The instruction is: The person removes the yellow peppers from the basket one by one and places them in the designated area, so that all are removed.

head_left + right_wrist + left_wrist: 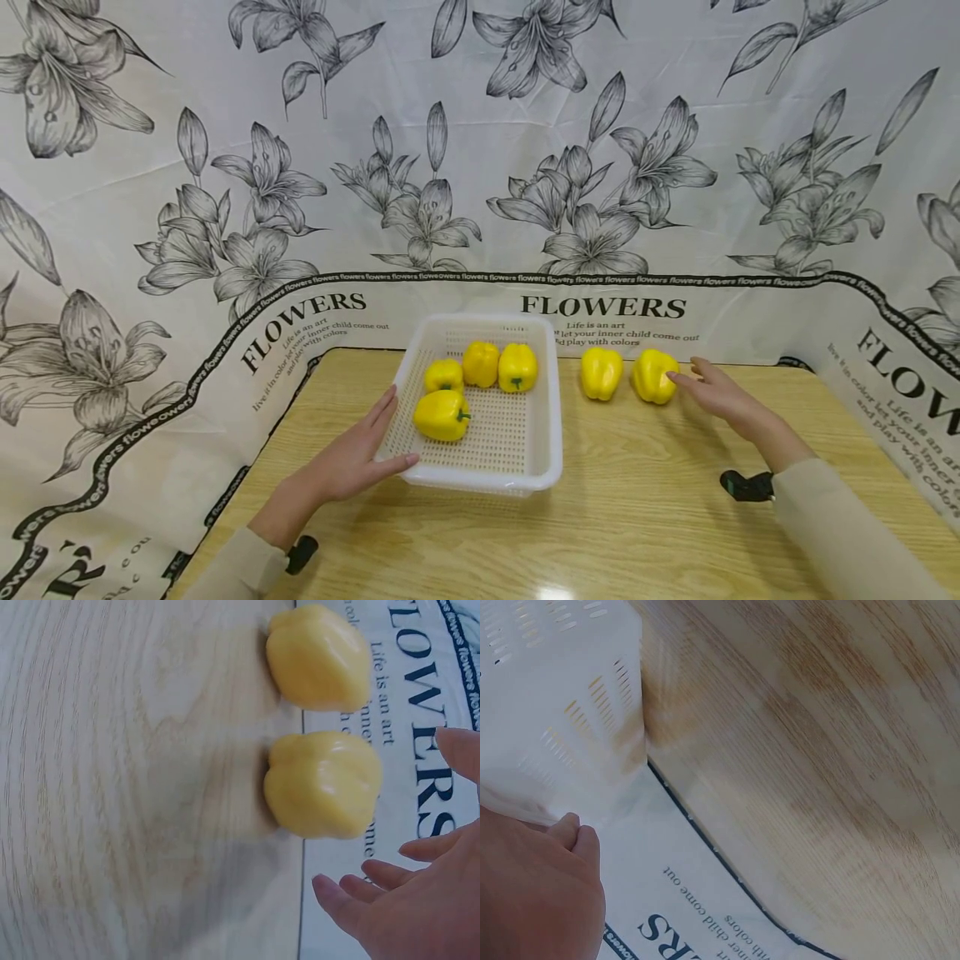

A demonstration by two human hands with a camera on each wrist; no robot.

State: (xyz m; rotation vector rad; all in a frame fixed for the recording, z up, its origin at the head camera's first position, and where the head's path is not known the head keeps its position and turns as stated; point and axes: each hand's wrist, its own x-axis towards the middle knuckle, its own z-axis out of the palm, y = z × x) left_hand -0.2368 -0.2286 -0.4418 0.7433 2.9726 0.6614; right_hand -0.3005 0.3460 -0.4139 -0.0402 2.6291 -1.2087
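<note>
My left hand (345, 458) holds the near left corner of a white plastic basket (555, 417), thumb over the rim and fingers along the outer side. In the left wrist view, its fingertips (571, 829) lie at the rim of the basket (562, 735). Several yellow bell peppers (442, 415) lie inside, mostly toward the left and back. Two more stand on the table right of the basket: one bell pepper (601, 374) nearer it, another (655, 377) farther right. Beside the farther one, my right hand (723, 396) reaches with spread fingers, apart from the pepper (322, 785) in the right wrist view.
The wood-grain table (600, 517) ends at the back against a white cloth (465, 225) printed with flowers and lettering. This cloth also closes off the left and right sides. A dark strap piece (746, 486) shows at the right wrist.
</note>
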